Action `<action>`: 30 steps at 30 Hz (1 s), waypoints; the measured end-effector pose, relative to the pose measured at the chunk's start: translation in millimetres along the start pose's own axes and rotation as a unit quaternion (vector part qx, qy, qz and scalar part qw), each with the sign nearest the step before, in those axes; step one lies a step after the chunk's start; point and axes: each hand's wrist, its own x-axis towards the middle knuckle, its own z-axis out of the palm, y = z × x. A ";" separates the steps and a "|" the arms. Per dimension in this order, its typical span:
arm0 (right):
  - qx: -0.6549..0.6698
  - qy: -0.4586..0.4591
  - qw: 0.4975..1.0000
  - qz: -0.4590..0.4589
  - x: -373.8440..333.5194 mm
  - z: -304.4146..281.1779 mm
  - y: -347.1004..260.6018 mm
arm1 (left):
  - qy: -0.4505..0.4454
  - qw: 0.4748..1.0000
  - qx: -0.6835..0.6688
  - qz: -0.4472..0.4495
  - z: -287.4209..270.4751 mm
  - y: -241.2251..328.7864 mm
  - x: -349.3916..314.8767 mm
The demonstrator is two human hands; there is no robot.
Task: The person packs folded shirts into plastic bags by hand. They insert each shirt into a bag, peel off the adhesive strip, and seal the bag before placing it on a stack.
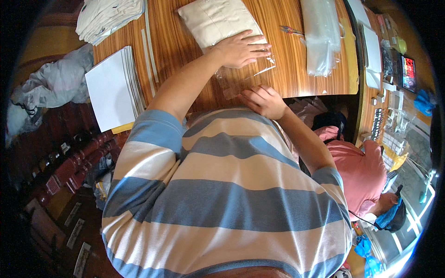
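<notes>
A folded cream cloth item (215, 21) lies inside a clear plastic bag (237, 76) on the wooden table. My left hand (242, 50) rests flat on it, fingers spread, over the near end of the folded cloth. Loose plastic extends from there toward me and the table's near edge. At that edge my right hand (265, 101) has its fingers curled and closed on the end of the clear plastic. The fingertips are partly hidden, so the exact grip is hard to see.
A stack of white sheets (111, 90) sits at the table's left edge, below a pile of folded white cloth (109, 18). On the right lie a bundle of clear plastic bags (322, 37) and a pair of scissors (292, 31). A person in pink (357, 171) is at my right.
</notes>
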 end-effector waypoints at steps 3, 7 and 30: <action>0.066 -0.002 0.994 0.083 -8.8 0.8 13.7 | 0.073 0.994 -0.020 0.077 6.8 -4.7 -8.8; 0.134 -0.023 0.969 0.204 -11.4 -11.0 53.4 | 0.151 0.986 -0.064 -0.027 -7.6 23.7 -57.2; 0.443 0.299 0.624 0.569 53.5 55.2 49.3 | 0.309 0.551 -0.581 -0.512 -34.1 50.0 -142.5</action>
